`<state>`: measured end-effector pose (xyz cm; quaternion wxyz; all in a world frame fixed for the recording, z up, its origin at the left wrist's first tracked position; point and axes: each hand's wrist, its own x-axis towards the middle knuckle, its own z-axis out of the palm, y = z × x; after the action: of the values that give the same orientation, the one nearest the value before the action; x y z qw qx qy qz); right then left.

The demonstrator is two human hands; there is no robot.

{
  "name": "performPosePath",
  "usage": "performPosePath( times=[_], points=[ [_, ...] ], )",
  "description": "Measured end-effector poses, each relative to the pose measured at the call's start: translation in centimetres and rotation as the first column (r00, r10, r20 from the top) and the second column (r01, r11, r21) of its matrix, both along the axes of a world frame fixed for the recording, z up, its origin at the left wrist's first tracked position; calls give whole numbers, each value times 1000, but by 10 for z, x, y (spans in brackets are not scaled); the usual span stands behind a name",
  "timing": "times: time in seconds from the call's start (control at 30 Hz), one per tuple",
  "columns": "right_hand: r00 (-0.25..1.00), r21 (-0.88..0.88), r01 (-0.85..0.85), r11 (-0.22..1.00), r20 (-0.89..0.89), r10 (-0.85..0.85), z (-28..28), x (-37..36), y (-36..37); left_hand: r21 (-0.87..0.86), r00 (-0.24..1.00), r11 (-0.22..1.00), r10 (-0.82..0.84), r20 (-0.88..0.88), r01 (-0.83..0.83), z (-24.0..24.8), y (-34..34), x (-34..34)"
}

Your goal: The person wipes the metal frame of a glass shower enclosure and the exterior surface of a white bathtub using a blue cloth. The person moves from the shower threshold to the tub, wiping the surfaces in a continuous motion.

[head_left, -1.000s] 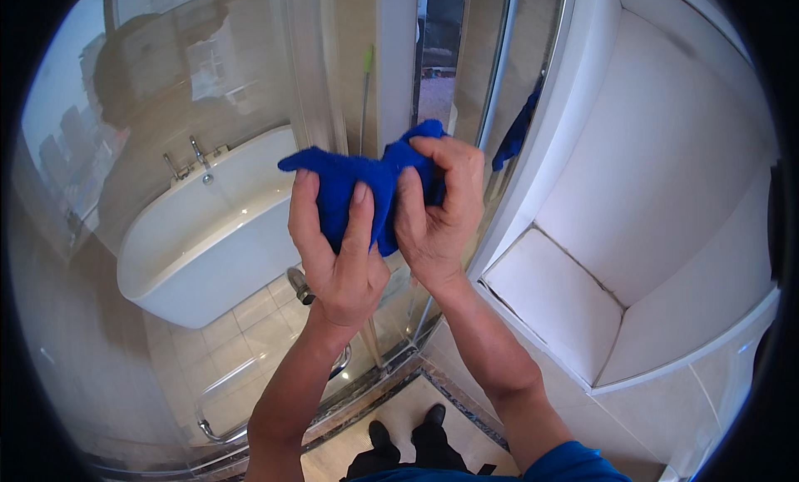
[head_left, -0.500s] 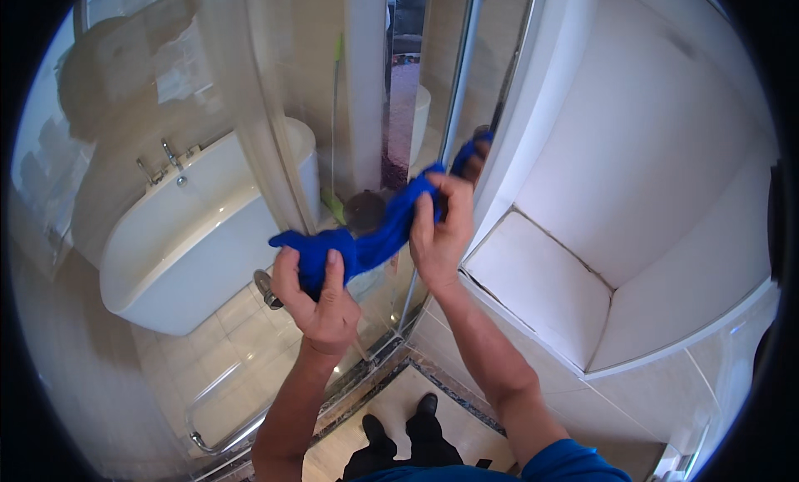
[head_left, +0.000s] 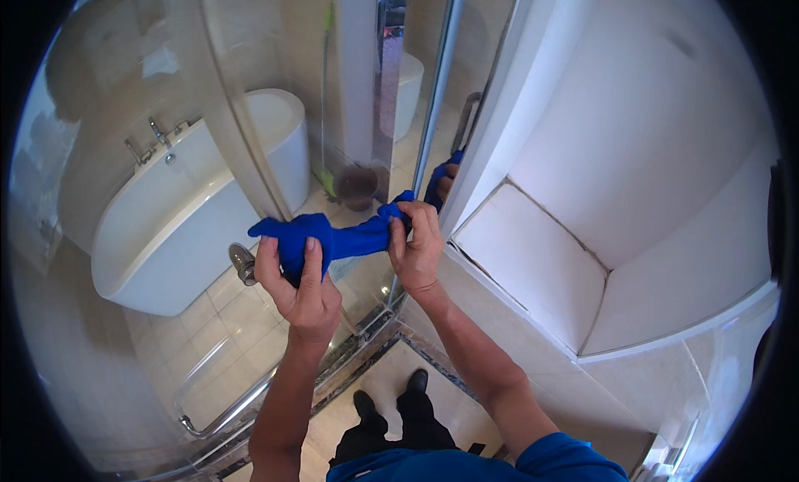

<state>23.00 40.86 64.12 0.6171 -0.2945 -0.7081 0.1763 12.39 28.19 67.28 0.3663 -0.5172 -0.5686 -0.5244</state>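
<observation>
A blue cloth (head_left: 358, 239) is stretched between my two hands in front of the glass partition. My left hand (head_left: 301, 290) is closed on its bunched left end, thumb and fingers pinching it from below. At the cloth's right end, my right hand (head_left: 418, 245) grips it close to the metal edge strip (head_left: 439, 74) of the glass. A reflection of the cloth and fingers shows in the glass just right of that strip. Below and left of the cloth, a round metal knob (head_left: 242, 264) sits near my left fingers.
A white bathtub (head_left: 179, 241) with metal taps (head_left: 158, 132) stands beyond the glass on the left. A metal bar handle (head_left: 237, 411) runs low at the left. To the right, a white recessed niche (head_left: 533, 265) opens in the wall. My dark shoes (head_left: 418, 380) stand on pale floor tile.
My right hand has moved down and left, so the cloth now lies more level. My left hand has shifted slightly left and up. The whole view has tilted a little.
</observation>
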Motion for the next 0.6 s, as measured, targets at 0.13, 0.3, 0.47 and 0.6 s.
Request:
performPosePath(
  times=[0.13,0.3,0.47,0.6],
  points=[
    [992,-84,-49,995,-124,38,25,-4,-1,-34,999,999,9,40,-8,1,-12,6],
    [995,167,25,986,-99,-9,49,-14,8,-27,996,996,81,29,-81,2,-11,11],
    [996,90,-24,996,86,17,-19,16,11,-107,994,991,91,64,-84,-16,-14,18],
    [999,-7,10,1000,-47,-10,-31,21,-2,-147,990,989,26,137,-6,-27,-13,28]
  ],
)
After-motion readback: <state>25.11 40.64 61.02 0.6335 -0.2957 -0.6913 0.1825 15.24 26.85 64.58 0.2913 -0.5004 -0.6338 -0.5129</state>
